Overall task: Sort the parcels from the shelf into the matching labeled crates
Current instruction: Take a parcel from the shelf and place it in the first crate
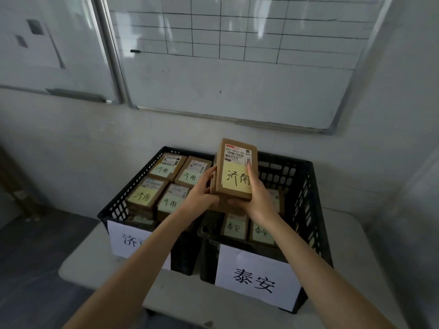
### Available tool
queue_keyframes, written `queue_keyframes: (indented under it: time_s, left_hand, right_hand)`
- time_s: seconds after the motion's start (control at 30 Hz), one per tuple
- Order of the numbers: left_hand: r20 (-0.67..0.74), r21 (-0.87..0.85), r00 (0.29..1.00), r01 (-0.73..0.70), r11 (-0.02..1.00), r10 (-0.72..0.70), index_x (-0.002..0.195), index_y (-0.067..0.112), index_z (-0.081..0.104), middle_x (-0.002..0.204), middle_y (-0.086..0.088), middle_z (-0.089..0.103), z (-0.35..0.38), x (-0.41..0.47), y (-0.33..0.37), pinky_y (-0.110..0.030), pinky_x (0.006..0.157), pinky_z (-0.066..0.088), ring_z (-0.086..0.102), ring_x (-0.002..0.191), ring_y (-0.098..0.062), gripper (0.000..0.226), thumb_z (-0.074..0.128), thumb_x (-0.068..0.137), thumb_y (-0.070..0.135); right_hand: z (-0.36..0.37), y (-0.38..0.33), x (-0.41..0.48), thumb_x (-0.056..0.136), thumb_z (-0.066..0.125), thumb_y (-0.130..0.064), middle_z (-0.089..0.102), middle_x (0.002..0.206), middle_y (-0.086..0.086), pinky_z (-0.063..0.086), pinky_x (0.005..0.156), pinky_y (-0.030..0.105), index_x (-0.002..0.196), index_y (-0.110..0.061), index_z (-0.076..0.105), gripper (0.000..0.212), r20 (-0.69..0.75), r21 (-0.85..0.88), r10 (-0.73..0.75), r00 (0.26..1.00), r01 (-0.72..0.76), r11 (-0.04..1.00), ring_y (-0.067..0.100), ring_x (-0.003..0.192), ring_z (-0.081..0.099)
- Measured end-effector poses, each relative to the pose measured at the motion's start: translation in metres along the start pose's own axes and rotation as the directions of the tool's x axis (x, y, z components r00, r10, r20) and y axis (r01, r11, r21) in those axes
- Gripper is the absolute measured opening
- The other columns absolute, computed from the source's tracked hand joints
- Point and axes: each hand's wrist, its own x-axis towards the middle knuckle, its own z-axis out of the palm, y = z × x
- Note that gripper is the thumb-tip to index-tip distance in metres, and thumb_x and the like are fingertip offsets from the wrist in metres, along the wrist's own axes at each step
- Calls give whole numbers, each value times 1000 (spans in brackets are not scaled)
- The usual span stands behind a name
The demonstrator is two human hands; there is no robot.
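Parcel [237,172], brown cardboard, is up in the air between both my grips, over the inner edges of the two crates and tipped so its broad face looks at me. That face carries a printed shipping label with a barcode and, below it, a yellow note [237,180] handwritten 济南. My left grip [202,193] curls against the parcel's left side, fingers reaching up along the edge. My right grip [260,198] clasps the right side, one fingertip lying over onto the shipping label. A strip of brown cardboard shows just under the parcel, between my thumbs; I cannot tell whether it is another box in my hold.

Below on the left stands the left crate [133,184], black plastic mesh, its white front sheet [126,241] reading 济 before my forearm covers the rest. Four flat boxes [142,195] in it each bear a yellow 济南 note. Just beside it is the right crate [306,200], its front sheet [254,279] reading 泰安, with two boxes [235,227] noted 泰安 near its front. Both crates rest on a white bench [190,298]. A gridded whiteboard [237,79] hangs on the wall behind.
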Motion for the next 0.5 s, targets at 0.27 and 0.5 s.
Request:
queue_keyframes:
  time_s: [0.27, 0.5]
  left_hand:
    - [-359, 7, 925, 138, 990, -126, 136, 9, 41, 136, -6, 49, -115, 24, -19, -20, 75, 50, 53, 109, -20, 49, 50, 90, -5]
    - [-548, 13, 822, 194, 981, -155, 138, 8, 39, 129, -8, 54, -221, 35, -43, -19, 70, 44, 55, 100, -17, 45, 48, 94, 0]
  right_hand:
    - [46, -13, 69, 79, 77, -29, 22, 157, 6, 29, 116, 50, 152, -41, -12, 116, 245, -40, -57, 968, 69, 997, 20, 141, 29]
    - [115, -20, 130, 82, 77, -25, 7, 161, -6, 22, 120, 41, 149, -48, -17, 117, 579, -76, -125, 806, 206, 976, 11, 143, 18]
